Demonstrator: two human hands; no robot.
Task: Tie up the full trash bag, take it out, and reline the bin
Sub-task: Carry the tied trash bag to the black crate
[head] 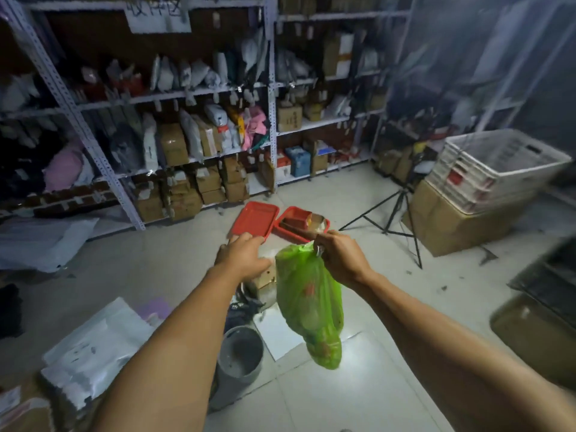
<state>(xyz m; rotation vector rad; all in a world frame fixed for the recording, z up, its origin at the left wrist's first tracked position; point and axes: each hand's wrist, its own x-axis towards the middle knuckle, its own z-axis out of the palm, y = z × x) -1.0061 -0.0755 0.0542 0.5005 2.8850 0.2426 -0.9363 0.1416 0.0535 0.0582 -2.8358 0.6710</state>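
Above the tiled floor [358, 400], my right hand [339, 260] is clenched on the gathered top of the green trash bag [308, 304], which hangs full in the air. Left hand [243, 255] hovers beside it, fingers loose, holding nothing. Grey bin [240, 357] stands below, unlined.

bag neck: hidden in right hand [339, 260] | grey bin [238, 366]: left side behind left forearm | shelf labels: blurred, unreadable | both arms cut off at bottom edge

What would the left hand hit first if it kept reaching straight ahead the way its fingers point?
Probably the red tray on the floor; the left hand points toward its near edge, though depth is unclear.
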